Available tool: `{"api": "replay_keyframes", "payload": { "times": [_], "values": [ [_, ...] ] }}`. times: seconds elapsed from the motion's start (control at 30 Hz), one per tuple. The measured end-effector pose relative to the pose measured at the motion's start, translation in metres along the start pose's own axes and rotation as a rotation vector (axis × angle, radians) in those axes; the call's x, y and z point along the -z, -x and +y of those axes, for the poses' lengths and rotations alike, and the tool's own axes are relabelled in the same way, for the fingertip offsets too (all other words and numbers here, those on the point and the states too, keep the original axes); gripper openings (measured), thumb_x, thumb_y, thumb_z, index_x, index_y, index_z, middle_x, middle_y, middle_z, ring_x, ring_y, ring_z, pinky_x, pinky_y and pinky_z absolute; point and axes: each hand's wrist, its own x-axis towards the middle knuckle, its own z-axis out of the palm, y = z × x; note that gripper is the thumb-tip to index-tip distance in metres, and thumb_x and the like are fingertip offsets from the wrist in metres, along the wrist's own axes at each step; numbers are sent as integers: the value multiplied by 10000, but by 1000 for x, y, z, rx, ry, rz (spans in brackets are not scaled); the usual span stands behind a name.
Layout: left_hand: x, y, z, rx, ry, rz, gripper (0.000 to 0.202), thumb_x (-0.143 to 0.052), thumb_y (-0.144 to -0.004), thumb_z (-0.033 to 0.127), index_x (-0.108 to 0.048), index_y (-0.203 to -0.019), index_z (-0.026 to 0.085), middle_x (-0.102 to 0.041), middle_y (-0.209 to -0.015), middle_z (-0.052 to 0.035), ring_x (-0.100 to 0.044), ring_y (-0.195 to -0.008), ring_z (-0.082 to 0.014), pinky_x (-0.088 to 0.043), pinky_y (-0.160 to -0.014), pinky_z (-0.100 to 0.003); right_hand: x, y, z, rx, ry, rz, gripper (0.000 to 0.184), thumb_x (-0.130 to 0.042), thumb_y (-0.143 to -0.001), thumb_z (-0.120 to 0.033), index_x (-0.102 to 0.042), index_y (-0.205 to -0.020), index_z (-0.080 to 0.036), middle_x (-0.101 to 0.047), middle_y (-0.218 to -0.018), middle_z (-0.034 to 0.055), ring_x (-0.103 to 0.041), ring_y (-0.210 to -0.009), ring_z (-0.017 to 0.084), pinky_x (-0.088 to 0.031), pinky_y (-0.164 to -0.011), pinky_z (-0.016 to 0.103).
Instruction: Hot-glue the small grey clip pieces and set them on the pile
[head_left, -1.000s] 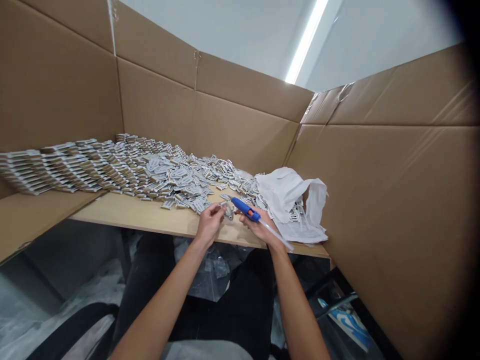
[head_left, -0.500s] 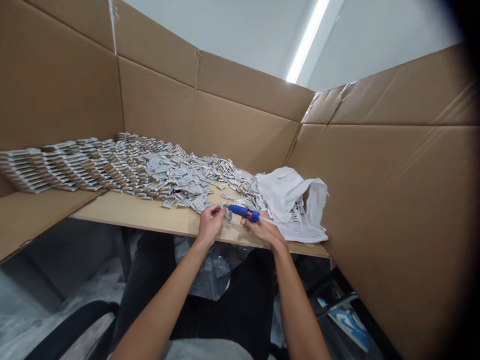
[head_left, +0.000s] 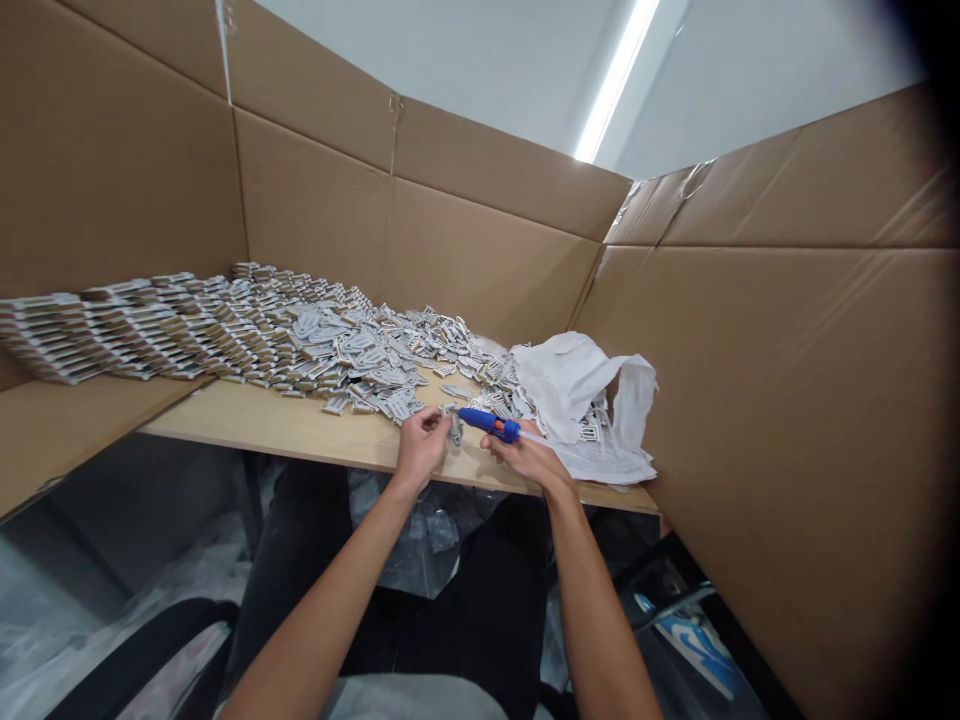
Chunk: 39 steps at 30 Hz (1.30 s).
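A blue glue gun (head_left: 488,424) with a clear glue stick at its rear is gripped in my right hand (head_left: 526,458). Its nozzle points left, to a small grey flat piece (head_left: 455,430) pinched between the fingers of my left hand (head_left: 421,445). Whether the nozzle touches the piece I cannot tell. Just beyond my hands lies a heap of loose grey pieces (head_left: 360,350). To the left, many similar pieces with brown edges stand in stacked rows (head_left: 150,325).
A white plastic bag (head_left: 562,380) with more pieces lies right of my hands on the wooden table (head_left: 300,430). Tall cardboard walls (head_left: 480,235) enclose the back and sides. Clear plastic wrapping (head_left: 420,540) hangs below the table edge, and a dark bin (head_left: 675,620) stands lower right.
Almost nothing differs. The glue gun's nozzle sits very slightly farther right, and both hands keep their grip.
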Motion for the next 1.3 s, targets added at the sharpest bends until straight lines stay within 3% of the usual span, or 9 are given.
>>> {"api": "replay_keyframes", "payload": {
  "times": [0.37, 0.67, 0.93, 1.1, 1.3],
  "values": [
    [0, 0, -2, -8, -11, 8, 235, -692, -783, 331, -590, -623, 193, -519, -584, 19, -476, -578, -132, -345, -570, -259, -1, -2, 3, -15, 73, 48, 321, -659, -834, -515, -653, -705, -221, -539, -573, -35, -441, -569, 143, -354, -554, 254],
    [0, -3, -12, -51, -35, 21, 211, -700, -777, 336, -612, -644, 198, -551, -601, 10, -501, -578, -138, -353, -570, -263, -1, -3, -2, 118, 201, 53, 335, -639, -879, -501, -724, -774, -195, -633, -639, -11, -514, -615, 152, -366, -605, 242],
    [0, -3, -10, -59, -81, 17, 218, -688, -780, 328, -586, -640, 196, -535, -585, 14, -486, -558, -135, -345, -548, -261, 0, 6, -28, 173, 277, 29, 317, -630, -943, -517, -723, -849, -229, -703, -793, 25, -613, -730, 185, -371, -665, 245],
    [0, -2, -8, -34, -89, 4, 272, -692, -789, 375, -583, -623, 190, -530, -573, 12, -490, -560, -143, -337, -547, -260, -9, 6, -36, 228, 444, 201, 324, -603, -964, -529, -685, -917, -219, -698, -944, 70, -614, -769, 198, -361, -673, 270],
    [9, 3, -2, -60, -201, -15, 290, -660, -814, 387, -600, -616, 184, -562, -604, -4, -534, -617, -167, -384, -603, -267, 3, 6, -31, 274, 205, 456, 350, -608, -947, -526, -645, -817, -203, -670, -829, 44, -580, -748, 190, -401, -705, 272]
  ]
}}
